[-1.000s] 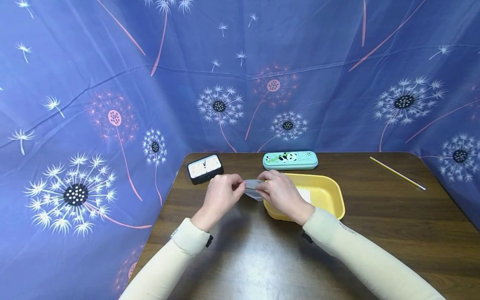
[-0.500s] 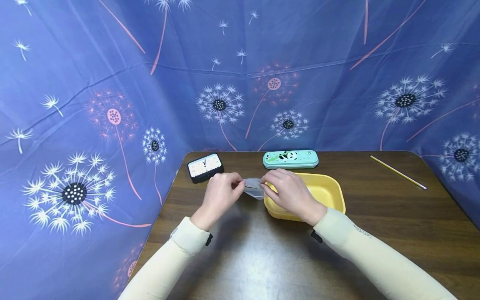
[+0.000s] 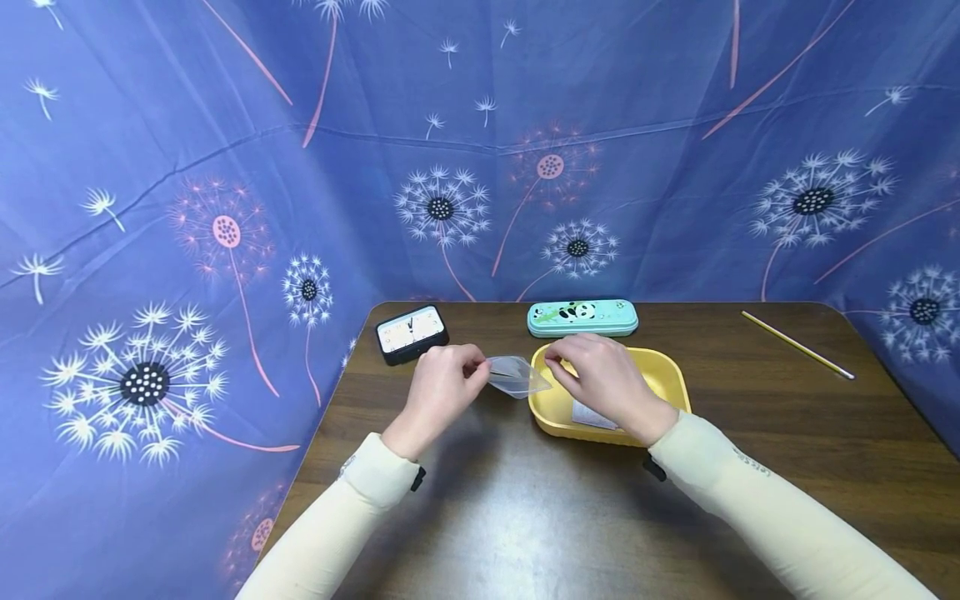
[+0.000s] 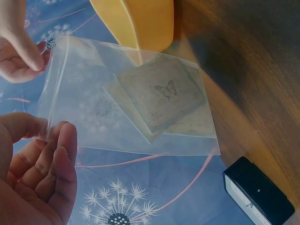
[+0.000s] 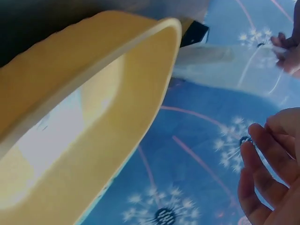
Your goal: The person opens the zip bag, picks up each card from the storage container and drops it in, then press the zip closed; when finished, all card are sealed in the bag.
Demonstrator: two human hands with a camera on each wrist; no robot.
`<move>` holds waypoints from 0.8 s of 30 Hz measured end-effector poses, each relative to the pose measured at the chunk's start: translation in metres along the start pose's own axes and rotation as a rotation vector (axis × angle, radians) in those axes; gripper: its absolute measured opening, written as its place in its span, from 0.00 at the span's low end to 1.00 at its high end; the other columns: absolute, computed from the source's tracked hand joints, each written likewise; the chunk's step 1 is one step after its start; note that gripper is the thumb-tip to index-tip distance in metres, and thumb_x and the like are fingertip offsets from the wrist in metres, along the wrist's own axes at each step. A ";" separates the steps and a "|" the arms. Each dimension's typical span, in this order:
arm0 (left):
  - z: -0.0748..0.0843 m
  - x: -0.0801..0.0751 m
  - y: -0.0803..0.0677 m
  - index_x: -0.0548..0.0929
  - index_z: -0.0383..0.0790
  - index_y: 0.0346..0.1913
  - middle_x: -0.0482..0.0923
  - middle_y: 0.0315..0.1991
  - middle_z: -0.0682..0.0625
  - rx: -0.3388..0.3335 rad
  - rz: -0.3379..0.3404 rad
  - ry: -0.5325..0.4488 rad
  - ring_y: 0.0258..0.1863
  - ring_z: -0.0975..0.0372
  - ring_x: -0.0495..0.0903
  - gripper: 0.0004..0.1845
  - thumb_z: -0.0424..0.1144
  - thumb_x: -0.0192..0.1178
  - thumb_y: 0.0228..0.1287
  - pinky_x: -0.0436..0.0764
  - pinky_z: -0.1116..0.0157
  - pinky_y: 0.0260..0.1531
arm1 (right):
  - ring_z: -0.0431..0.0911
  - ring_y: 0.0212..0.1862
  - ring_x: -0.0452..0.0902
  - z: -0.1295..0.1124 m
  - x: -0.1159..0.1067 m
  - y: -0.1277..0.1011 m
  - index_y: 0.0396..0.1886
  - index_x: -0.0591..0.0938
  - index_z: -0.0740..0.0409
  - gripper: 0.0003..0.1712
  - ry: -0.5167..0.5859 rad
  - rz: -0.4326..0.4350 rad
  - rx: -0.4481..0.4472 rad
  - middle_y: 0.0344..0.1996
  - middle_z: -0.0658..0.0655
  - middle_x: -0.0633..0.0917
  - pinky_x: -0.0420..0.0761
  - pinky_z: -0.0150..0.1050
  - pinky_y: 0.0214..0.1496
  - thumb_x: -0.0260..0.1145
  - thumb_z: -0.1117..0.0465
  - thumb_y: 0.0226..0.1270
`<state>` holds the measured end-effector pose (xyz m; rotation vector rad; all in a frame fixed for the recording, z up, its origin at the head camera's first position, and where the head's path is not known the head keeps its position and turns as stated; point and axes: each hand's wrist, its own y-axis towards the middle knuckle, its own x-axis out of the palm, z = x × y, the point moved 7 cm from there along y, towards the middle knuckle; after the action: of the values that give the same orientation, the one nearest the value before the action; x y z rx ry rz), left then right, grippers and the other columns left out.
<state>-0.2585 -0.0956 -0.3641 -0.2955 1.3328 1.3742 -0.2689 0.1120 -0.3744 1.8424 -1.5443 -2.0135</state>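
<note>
The left hand (image 3: pixel 438 389) pinches one top corner of a clear zip bag (image 3: pixel 516 377), held just left of a yellow tray (image 3: pixel 671 385); butterfly-printed cards (image 4: pixel 161 99) sit inside the bag; the right hand (image 3: pixel 603 379) hovers over the tray, fingers loosely curled, gripping nothing; behind the tray lie a panda pencil case (image 3: pixel 582 317) and, further left, a black clock (image 3: pixel 412 333), all on the wooden surface (image 3: pixel 525 517).
</note>
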 end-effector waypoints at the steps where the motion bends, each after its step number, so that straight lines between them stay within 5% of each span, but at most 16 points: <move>1: 0.000 0.000 0.000 0.90 0.46 0.30 0.82 0.22 0.59 0.000 0.001 0.000 0.20 0.69 0.76 0.05 0.36 0.69 0.64 0.76 0.66 0.24 | 0.45 0.35 0.84 0.005 0.001 -0.001 0.38 0.88 0.51 0.03 -0.007 -0.008 0.013 0.33 0.47 0.88 0.83 0.47 0.38 0.73 0.63 0.66; 10: 0.000 0.001 -0.001 0.90 0.46 0.30 0.82 0.22 0.59 -0.001 -0.001 -0.001 0.20 0.69 0.75 0.05 0.36 0.69 0.65 0.75 0.66 0.24 | 0.48 0.33 0.84 0.059 0.012 -0.019 0.36 0.89 0.50 0.03 -0.073 -0.101 0.159 0.31 0.47 0.88 0.81 0.52 0.29 0.71 0.63 0.68; 20: 0.000 -0.001 -0.002 0.90 0.46 0.31 0.82 0.22 0.59 0.002 0.005 -0.004 0.20 0.69 0.75 0.05 0.36 0.69 0.65 0.75 0.66 0.24 | 0.47 0.32 0.80 0.099 0.041 -0.045 0.36 0.87 0.54 0.00 -0.119 -0.329 0.287 0.30 0.49 0.85 0.80 0.50 0.33 0.71 0.63 0.68; 24: 0.000 -0.001 -0.002 0.90 0.46 0.31 0.82 0.23 0.59 0.000 0.000 -0.010 0.20 0.69 0.75 0.05 0.36 0.69 0.66 0.75 0.66 0.24 | 0.50 0.37 0.85 0.106 0.053 -0.056 0.43 0.89 0.59 0.10 -0.122 -0.418 0.326 0.36 0.55 0.89 0.83 0.51 0.38 0.76 0.61 0.65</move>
<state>-0.2567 -0.0970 -0.3647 -0.2885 1.3239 1.3743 -0.3336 0.1767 -0.4685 2.3778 -1.7257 -2.1742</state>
